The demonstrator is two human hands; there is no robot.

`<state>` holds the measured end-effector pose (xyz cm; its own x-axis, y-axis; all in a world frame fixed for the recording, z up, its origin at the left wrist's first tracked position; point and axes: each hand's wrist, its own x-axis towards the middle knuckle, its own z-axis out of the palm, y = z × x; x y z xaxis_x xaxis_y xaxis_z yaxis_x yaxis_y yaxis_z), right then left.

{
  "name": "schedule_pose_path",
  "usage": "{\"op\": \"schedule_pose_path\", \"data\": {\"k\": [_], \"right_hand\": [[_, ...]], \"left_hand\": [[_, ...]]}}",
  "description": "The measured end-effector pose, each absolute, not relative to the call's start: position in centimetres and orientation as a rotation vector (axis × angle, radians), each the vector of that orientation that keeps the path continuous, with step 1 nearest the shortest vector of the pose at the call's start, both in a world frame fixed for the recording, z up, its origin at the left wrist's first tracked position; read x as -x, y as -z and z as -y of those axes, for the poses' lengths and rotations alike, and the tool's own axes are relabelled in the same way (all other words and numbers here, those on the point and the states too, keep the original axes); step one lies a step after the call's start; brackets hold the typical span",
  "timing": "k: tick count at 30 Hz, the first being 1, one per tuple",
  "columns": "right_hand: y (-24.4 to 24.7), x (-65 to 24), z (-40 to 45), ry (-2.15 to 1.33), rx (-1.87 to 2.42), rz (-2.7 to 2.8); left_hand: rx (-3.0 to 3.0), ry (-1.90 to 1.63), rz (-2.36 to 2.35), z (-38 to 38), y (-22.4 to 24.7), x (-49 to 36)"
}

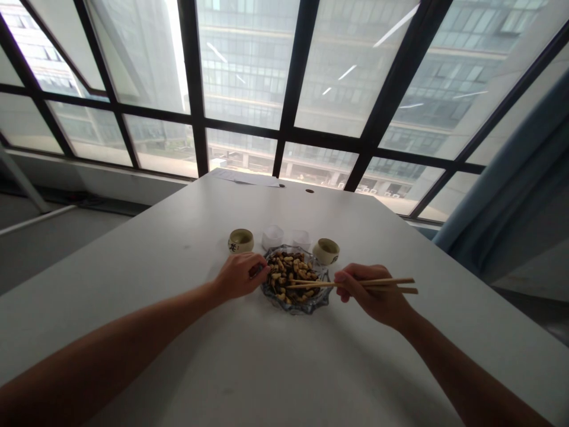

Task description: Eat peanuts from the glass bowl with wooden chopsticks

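A scalloped glass bowl (320, 303) filled with peanuts and dark seeds (284, 276) stands in the middle of the table. My left hand (242, 274) is at its left rim, fingers curled together against the glass edge; it seems to grip the rim. My right hand (371, 290), right of the bowl, holds a pair of wooden chopsticks (317, 284). Their tips rest among the peanuts near the bowl's middle, and nothing can be made out between them.
Behind the bowl stand two small clear cups (272, 237) (301, 239), flanked by a greenish cup with black writing (240, 241) and a similar cup (326, 251). Papers (249, 178) lie at the far edge of the white table (200, 207). A blue curtain (511, 172) hangs right.
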<state>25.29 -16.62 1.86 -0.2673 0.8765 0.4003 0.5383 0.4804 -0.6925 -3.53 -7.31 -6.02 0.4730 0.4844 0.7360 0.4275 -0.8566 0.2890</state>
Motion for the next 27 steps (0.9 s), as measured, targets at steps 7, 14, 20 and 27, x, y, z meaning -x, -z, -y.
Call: {"op": "schedule_pose_path", "data": {"k": [7, 14, 20, 27], "right_hand": [[-2.1, -24.8, 17.1, -0.535, 1.116, 2.016], [-1.9, -25.1, 16.9, -0.456, 1.113, 2.069], [-1.3, -25.3, 16.6, -0.611, 1.124, 1.880], [1.8, -26.4, 13.3, -0.910, 1.134, 1.101]], "left_hand": [[-2.617, -1.323, -0.841, 7.2, 6.3, 3.6], [-2.626, -1.348, -0.828, 7.1, 6.3, 3.4], [-2.626, -1.334, -0.836, 7.1, 6.3, 3.5], [-2.628, -1.334, -0.837, 7.1, 6.3, 3.6]]}}
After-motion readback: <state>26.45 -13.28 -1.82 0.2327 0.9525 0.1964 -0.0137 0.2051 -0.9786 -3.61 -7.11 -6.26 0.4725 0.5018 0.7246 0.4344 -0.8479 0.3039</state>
